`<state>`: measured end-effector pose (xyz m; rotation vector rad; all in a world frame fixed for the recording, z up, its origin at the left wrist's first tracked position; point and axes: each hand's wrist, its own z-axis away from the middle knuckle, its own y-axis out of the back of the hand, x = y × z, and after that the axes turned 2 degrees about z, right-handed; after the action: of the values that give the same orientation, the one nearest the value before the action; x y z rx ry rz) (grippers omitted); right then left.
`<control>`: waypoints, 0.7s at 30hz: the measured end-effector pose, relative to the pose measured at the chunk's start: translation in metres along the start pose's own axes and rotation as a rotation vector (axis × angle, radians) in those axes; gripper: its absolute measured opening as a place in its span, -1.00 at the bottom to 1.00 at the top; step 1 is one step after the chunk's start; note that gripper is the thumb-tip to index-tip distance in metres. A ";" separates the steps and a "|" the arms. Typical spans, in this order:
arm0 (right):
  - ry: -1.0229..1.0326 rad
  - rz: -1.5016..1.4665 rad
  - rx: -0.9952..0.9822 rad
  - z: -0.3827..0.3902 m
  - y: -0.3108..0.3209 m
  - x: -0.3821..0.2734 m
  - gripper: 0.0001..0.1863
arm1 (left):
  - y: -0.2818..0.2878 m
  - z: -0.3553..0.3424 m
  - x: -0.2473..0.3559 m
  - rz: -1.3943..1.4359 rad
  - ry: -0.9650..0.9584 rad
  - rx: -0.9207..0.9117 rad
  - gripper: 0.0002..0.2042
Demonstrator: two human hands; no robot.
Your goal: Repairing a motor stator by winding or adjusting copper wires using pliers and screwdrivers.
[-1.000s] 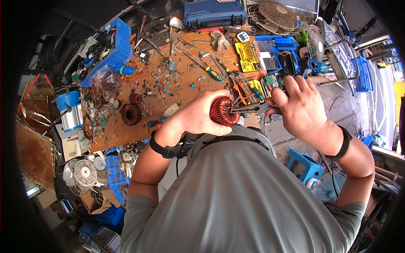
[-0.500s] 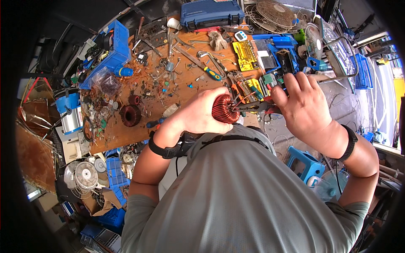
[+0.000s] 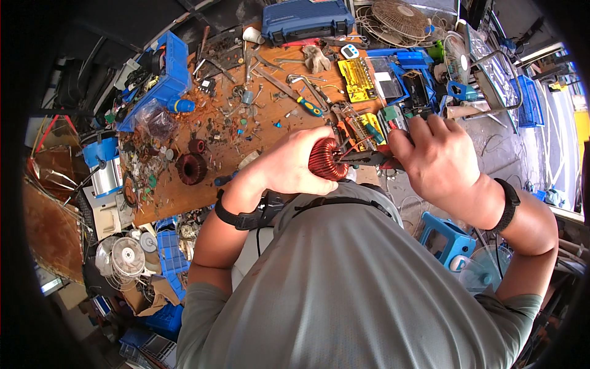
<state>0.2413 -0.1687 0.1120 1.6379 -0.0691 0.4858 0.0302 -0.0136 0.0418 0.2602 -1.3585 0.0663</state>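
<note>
My left hand (image 3: 289,160) is wrapped round a copper-wire toroidal coil (image 3: 322,158), just above my lap at the table's front edge. My right hand (image 3: 439,160) is closed on the red handles of pliers (image 3: 384,158), whose dark jaws reach into the middle of the coil among short wire ends. Whether the jaws grip a wire I cannot tell. Hand tools with orange and green handles (image 3: 344,129) lie just beyond the coil.
The cluttered wooden table (image 3: 160,206) holds a dark ring core (image 3: 192,169), a file (image 3: 289,89), a yellow bit set (image 3: 357,80), a blue crate (image 3: 173,77) and a blue toolbox (image 3: 307,21). Fans (image 3: 393,21) stand behind; a blue stool (image 3: 442,240) is at lower right.
My right wrist and forearm have shifted a little to the right. The coil has turned slightly in my left hand, with the pliers still at its middle.
</note>
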 end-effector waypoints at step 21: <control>-0.113 -0.546 -0.364 0.008 -0.040 0.002 -0.75 | -0.015 -0.014 -0.027 -0.557 -0.389 0.277 -0.60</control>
<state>0.2579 -0.1703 0.0753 1.2545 0.1929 -0.0407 0.0405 -0.0222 0.0104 0.9126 -1.6150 -0.2769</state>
